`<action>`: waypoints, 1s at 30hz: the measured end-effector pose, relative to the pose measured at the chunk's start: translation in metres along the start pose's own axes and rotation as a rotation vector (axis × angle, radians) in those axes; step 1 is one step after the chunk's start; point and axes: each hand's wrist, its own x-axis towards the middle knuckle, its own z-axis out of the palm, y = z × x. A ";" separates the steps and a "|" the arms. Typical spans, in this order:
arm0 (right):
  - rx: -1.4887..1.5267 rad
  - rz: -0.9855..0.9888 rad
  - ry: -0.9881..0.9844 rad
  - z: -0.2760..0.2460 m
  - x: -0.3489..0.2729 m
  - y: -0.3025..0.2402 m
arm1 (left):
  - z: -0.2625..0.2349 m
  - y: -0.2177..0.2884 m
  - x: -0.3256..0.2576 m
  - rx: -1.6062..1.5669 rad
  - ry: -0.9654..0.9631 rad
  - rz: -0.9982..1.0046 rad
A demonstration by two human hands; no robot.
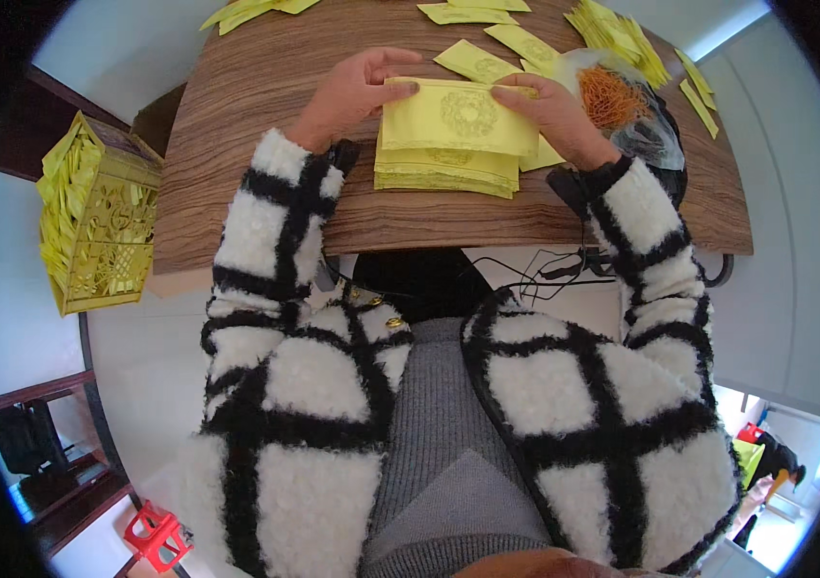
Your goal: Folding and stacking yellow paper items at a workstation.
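Observation:
Between my hands is a yellow packet [419, 114] with a round floral print, held flat by its upper edge. My left hand [357, 91] pinches its left corner between thumb and fingers. My right hand [559, 108] grips the upper right corner, thumb on top. Right beneath it lies a neat stack of like yellow packets [446, 180], partly covered by the held one; whether the two touch I cannot tell. Just beyond my hands, loose yellow packets [472, 62] lie on the wooden table.
Orange rubber bands [612, 98] fill a clear plastic bag beside my right hand. More packets [622, 39] are piled at the far right of the table [246, 183]. A yellow crate [106, 241] full of packets stands at the left. Black cables [564, 270] hang below the front edge.

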 end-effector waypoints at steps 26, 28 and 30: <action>-1.121 0.012 0.068 -0.027 0.094 0.047 | -0.005 -0.021 0.004 0.256 -0.124 0.013; -1.079 -0.029 0.061 -0.024 0.092 0.044 | -0.004 -0.022 0.000 0.242 -0.106 -0.011; -1.037 -0.066 0.057 -0.025 0.092 0.046 | -0.005 -0.020 0.000 0.228 -0.107 -0.023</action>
